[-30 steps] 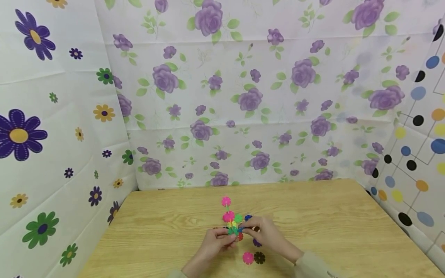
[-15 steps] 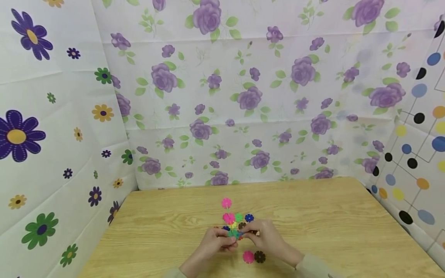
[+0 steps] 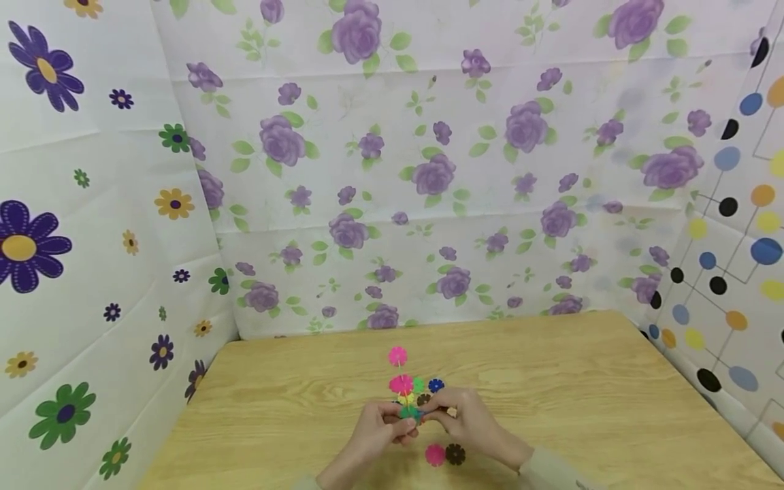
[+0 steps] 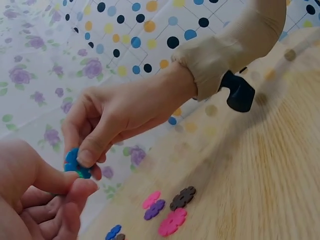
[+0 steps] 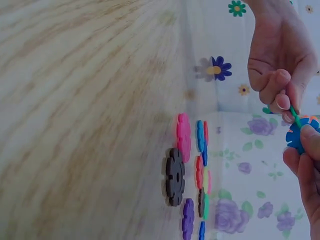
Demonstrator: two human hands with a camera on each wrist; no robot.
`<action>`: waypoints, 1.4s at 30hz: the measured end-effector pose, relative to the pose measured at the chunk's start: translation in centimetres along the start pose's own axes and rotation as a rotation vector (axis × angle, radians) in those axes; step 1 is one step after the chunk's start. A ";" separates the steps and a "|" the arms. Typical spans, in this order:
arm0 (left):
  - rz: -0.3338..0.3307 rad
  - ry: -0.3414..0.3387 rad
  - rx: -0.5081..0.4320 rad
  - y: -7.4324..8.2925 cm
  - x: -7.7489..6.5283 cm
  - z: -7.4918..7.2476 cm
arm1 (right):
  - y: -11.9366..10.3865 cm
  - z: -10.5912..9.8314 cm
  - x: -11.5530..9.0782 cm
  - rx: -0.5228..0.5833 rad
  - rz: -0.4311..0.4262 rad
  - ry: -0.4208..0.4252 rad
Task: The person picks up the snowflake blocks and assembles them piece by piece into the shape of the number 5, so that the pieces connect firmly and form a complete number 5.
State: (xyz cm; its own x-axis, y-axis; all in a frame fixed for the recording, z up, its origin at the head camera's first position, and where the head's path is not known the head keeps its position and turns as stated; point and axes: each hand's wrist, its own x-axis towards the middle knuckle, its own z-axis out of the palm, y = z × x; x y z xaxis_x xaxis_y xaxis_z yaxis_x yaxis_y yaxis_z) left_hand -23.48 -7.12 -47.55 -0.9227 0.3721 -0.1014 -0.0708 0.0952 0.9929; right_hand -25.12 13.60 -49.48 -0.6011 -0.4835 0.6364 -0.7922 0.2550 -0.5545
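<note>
In the head view my left hand [image 3: 381, 430] pinches a green notched flower-shaped disc [image 3: 409, 412] between thumb and fingers. My right hand [image 3: 468, 418] comes from the right and pinches a blue notched disc [image 5: 295, 141] against it. In the right wrist view the green disc [image 5: 296, 118] stands edge-on and meets the blue one's rim. How deep their slots interlock is hidden by fingertips. Beyond the hands a line of discs runs away, with a pink disc [image 3: 401, 384] and another pink disc [image 3: 398, 356] at its far end; whether it joins the green disc cannot be told.
Loose discs lie around the hands on the wooden table [image 3: 275, 388]: a pink disc [image 3: 435, 455] and a dark brown disc [image 3: 455, 454] in front, a dark blue disc [image 3: 436, 386] behind, a purple disc [image 4: 154, 209] on the right. Patterned cloths hang around the table.
Both hands stay together at nearly the same spot, with small finger shifts on the green and blue discs. The head view has tilted slightly. Loose discs in front have not moved.
</note>
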 end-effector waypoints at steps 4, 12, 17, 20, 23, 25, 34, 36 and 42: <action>0.051 -0.044 0.100 -0.4 0.0 -0.5 | 0.1 0.0 -0.3 -0.028 0.005 -0.045; -0.002 -0.129 0.117 -1.6 -0.1 -1.2 | 0.0 0.5 -0.8 0.014 0.102 -0.083; -0.064 -0.124 0.075 -2.1 -0.1 -1.3 | 0.1 0.9 -0.9 -0.003 0.080 -0.071; -0.111 -0.106 0.035 -2.5 -0.2 -1.4 | 0.2 1.1 -1.2 -0.004 0.052 -0.066; -0.141 -0.102 -0.029 -2.7 -0.1 -1.4 | 0.3 1.2 -1.3 0.013 0.036 -0.069; -0.150 -0.102 -0.060 -2.9 0.0 -1.4 | 0.3 1.2 -1.3 0.021 0.022 -0.073; -0.161 -0.108 -0.076 -3.2 -0.1 -1.2 | 0.5 1.3 -1.3 -0.013 -0.030 -0.099; -0.153 -0.115 -0.067 -3.2 -0.1 -1.2 | 0.5 1.2 -1.3 -0.004 0.015 -0.129; -0.164 -0.083 -0.051 -3.6 0.1 -1.3 | 0.6 0.6 -1.3 0.002 0.173 -0.239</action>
State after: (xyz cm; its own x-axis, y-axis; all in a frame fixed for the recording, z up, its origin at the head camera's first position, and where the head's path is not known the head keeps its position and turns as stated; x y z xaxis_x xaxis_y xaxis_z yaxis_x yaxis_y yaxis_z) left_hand -23.80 -8.67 -51.02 -0.8629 0.4303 -0.2650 -0.2387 0.1150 0.9642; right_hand -24.74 13.85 -50.90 -0.6847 -0.6169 0.3881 -0.6800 0.3491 -0.6448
